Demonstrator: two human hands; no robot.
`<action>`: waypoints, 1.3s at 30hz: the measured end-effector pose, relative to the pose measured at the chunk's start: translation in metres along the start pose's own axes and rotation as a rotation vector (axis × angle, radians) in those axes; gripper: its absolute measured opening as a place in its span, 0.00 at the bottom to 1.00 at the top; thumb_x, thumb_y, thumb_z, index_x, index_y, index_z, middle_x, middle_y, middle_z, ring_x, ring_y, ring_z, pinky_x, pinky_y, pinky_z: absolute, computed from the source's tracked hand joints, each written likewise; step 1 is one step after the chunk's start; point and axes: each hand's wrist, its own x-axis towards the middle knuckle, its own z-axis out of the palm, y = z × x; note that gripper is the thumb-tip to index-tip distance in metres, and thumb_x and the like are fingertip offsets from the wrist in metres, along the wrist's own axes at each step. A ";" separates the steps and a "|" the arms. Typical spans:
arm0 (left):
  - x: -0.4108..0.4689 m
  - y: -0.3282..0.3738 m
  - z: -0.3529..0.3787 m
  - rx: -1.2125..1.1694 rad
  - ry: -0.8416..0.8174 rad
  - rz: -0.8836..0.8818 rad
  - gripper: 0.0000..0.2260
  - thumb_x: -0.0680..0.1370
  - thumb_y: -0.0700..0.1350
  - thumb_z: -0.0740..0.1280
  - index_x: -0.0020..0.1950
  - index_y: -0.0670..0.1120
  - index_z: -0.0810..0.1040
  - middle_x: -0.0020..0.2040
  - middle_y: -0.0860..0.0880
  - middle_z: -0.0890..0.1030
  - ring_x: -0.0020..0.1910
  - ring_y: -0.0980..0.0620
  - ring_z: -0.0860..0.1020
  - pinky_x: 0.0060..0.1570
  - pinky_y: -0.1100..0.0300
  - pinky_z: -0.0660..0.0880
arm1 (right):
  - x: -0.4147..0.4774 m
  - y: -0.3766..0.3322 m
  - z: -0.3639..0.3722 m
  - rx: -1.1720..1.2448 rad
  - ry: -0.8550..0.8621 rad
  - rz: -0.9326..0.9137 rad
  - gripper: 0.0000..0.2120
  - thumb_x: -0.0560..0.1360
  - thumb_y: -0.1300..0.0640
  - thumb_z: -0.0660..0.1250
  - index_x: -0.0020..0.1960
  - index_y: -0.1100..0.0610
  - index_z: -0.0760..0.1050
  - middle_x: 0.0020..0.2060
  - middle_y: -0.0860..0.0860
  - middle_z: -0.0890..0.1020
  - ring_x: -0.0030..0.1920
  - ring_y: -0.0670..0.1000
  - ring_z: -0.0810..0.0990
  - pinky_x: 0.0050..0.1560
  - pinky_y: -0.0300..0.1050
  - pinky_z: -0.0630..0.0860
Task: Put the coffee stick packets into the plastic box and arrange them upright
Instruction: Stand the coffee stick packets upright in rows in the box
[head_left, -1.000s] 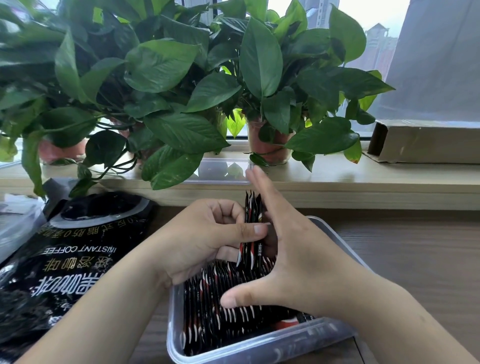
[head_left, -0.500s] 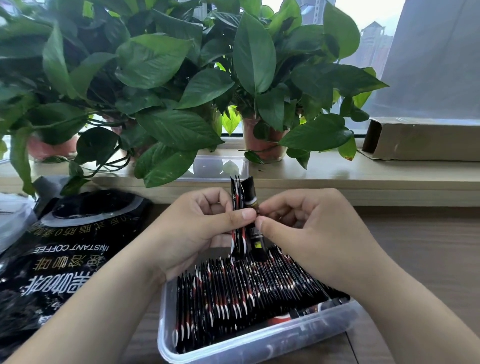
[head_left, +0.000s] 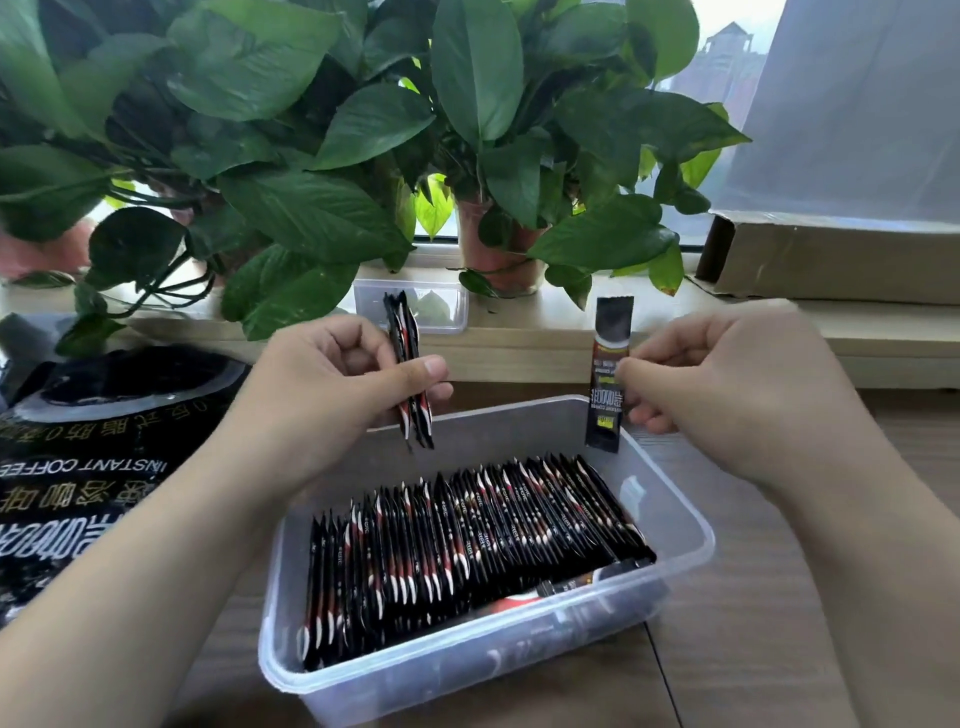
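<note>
Since half a second ago the two hands have drawn apart: they were pinched together on one bundle of sticks above the box, and now the right hand (head_left: 727, 395) has carried a single coffee stick packet (head_left: 607, 379) off to the right, while the left hand (head_left: 332, 384) keeps the remaining few.

Potted plants (head_left: 322, 156) fill the windowsill behind, with a cardboard box (head_left: 831, 254) lying on the sill at the right. A large black instant coffee bag (head_left: 93, 467) lies on the wooden table (head_left: 779, 649) at the left.

The clear plastic box (head_left: 670, 499) sits on the table between the forearms. Inside it a long row of packets (head_left: 467, 540) stands on edge, leaning, filling most of its length; a few packets lie flat along the near wall.

The left hand pinches a small bundle of packets (head_left: 410, 374) between thumb and fingers, held nearly upright over the box's far left corner. The right hand pinches the single packet between thumb and forefinger, upright, face toward the camera, above the box's far right corner. A small clear container (head_left: 415, 306) rests on the sill behind the hands.
</note>
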 end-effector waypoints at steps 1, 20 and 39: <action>0.000 -0.001 -0.001 0.045 0.005 0.027 0.14 0.65 0.43 0.77 0.35 0.42 0.72 0.42 0.31 0.84 0.44 0.43 0.87 0.55 0.41 0.77 | -0.001 0.001 -0.002 -0.072 -0.024 0.001 0.08 0.69 0.63 0.72 0.31 0.57 0.82 0.24 0.53 0.83 0.28 0.50 0.85 0.41 0.55 0.85; 0.012 -0.017 -0.010 0.204 -0.037 0.169 0.25 0.62 0.61 0.80 0.36 0.44 0.74 0.41 0.34 0.85 0.46 0.27 0.82 0.49 0.23 0.73 | -0.005 0.001 0.014 -0.509 -0.137 0.010 0.06 0.69 0.58 0.69 0.34 0.57 0.81 0.27 0.52 0.84 0.35 0.50 0.85 0.42 0.44 0.82; 0.008 -0.018 -0.009 0.209 -0.095 0.166 0.23 0.62 0.61 0.80 0.35 0.45 0.74 0.39 0.32 0.83 0.44 0.27 0.83 0.49 0.23 0.73 | -0.012 0.011 0.047 -0.892 -0.375 -0.170 0.09 0.74 0.61 0.65 0.36 0.53 0.72 0.35 0.50 0.76 0.36 0.53 0.76 0.34 0.41 0.73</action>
